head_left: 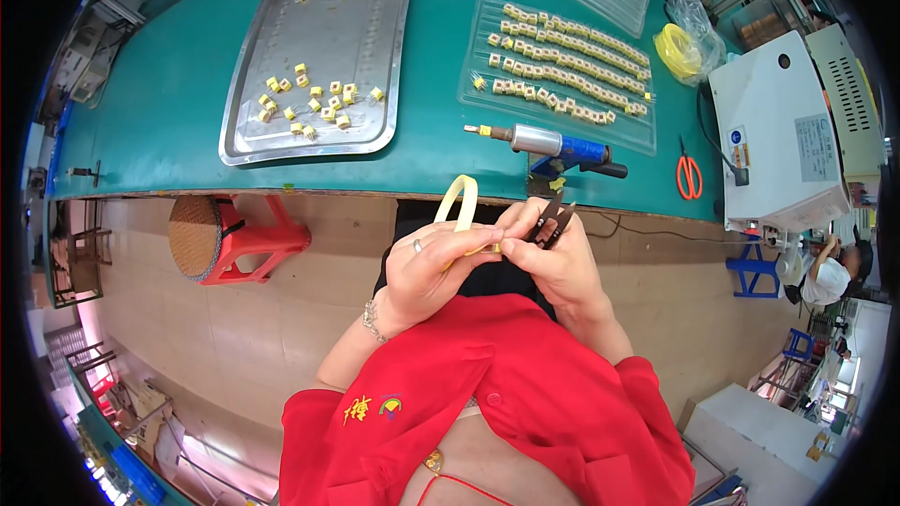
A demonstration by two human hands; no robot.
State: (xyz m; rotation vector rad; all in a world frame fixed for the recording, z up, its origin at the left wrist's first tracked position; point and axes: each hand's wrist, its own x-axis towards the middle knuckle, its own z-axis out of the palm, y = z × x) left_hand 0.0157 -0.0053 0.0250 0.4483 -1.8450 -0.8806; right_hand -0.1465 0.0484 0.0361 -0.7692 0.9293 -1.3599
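Note:
My left hand is closed, with a loop of pale yellow tape rising from its fingers. My right hand is closed too and carries a dark two-pronged hand tool, its prongs apart and pointing up. Between the fingertips of both hands is a small yellow piece, mostly covered by the fingers. Just beyond them, at the bench edge, a blue and silver spindle tool rests on a stand, with a yellow part on its tip.
A metal tray holds scattered small yellow coil components. To its right, a clear plastic tray carries rows of them. Orange-handled scissors, yellow tape rolls and a grey machine stand right. A red stool is left.

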